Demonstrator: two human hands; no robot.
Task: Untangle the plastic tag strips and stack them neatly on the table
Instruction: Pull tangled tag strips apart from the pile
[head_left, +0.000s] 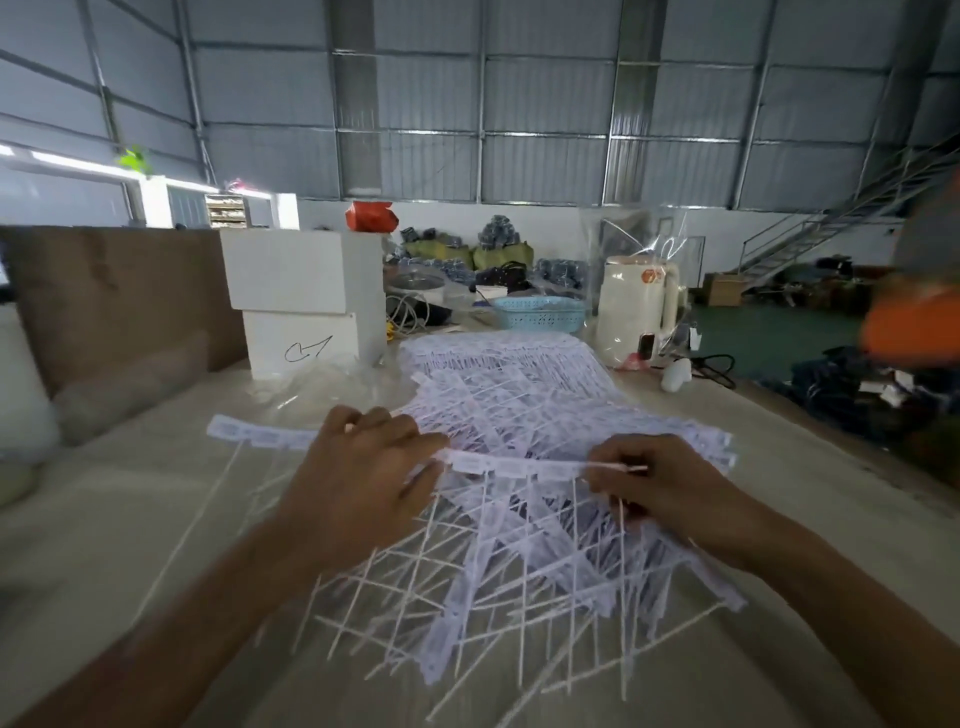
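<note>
Big tangled pile of white plastic tag strips (519, 519) sprawled across the counter (130, 545), right in front of the person. Left hand (358, 478) and right hand (670, 493) each pinch one strip (509, 465) w/ curled fingers, stretched between them just above the pile. Containers further back: blue basket (540, 313), contents too blurry to tell tbh. Two stacked white boxes (301, 301), closed. White kettle (636, 306) next to the basket.
</note>
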